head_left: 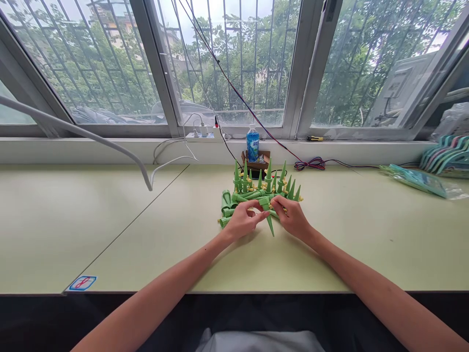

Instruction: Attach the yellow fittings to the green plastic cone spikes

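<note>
Grey cloth (260, 341), bottom centre of the frame. Left hand (242, 221), centre: fingers narrowed around one green spike (270, 225), point downward. Right hand (292, 218), beside it: fingers bunched at the spike's wide end; cannot tell whether they grip. Further spikes (268, 181), green with yellow fittings, upright and lying, on the surface (164, 244) beyond. Open cardboard box (262, 166), upper centre. Bottle (252, 144) of blue liquid, in or behind the box, cannot tell. Clear packet (421, 181), right: blue-green contents.

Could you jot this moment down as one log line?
Left hand: holding green spike | Right hand: at spike's wide end | Beyond hands: more green spikes, some upright | Behind those: blue bottle
</note>
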Tool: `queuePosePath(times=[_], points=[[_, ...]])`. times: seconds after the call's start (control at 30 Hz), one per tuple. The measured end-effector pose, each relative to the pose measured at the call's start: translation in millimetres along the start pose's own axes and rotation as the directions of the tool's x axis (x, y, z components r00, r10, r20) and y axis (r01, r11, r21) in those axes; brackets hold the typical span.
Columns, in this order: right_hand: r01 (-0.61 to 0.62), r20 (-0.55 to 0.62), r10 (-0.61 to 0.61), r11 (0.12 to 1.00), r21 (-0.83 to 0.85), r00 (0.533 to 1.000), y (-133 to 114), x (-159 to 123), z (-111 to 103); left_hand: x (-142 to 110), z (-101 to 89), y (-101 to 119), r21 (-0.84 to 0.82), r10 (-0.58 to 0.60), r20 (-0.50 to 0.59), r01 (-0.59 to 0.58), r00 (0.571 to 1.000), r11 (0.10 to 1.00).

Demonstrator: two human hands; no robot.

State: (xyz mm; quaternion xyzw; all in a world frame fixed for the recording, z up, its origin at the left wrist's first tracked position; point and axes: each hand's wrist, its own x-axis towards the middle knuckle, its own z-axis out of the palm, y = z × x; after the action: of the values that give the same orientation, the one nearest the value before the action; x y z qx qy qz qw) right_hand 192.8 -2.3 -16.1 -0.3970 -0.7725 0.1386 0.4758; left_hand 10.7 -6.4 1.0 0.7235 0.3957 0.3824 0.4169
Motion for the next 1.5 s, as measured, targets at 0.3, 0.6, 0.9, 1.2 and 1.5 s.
queuePosePath(times=[0.3, 0.6, 0.9, 1.2, 1.5], points=[[-0.009, 0.004, 0.009, 1.000, 0.020, 1.000, 0, 0, 1, 4, 1.9, -9, 0.174, 0.220, -0.121, -0.198, 0.968, 0.965], [-0.008, -0.004, 0.008, 1.000, 0.022, 1.000, -3, -1, -1, 4, 0.5, -10, 0.274, 0.294, -0.111, -0.255, 0.949, 0.927], [-0.007, 0.015, 0.006, 0.999, 0.050, 1.000, -3, -1, -1, 4, -2.0, -12, 0.360, 0.348, -0.084, -0.297, 0.934, 0.884], [-0.010, 0.027, 0.009, 0.999, 0.051, 1.000, -2, -1, -1, 4, -3.3, -14, 0.395, 0.411, -0.094, -0.345, 0.907, 0.851], [-0.013, 0.040, 0.011, 0.998, 0.062, 0.999, -3, -1, -1, 7, -4.4, -22, 0.453, 0.533, -0.118, -0.432, 0.838, 0.780]])
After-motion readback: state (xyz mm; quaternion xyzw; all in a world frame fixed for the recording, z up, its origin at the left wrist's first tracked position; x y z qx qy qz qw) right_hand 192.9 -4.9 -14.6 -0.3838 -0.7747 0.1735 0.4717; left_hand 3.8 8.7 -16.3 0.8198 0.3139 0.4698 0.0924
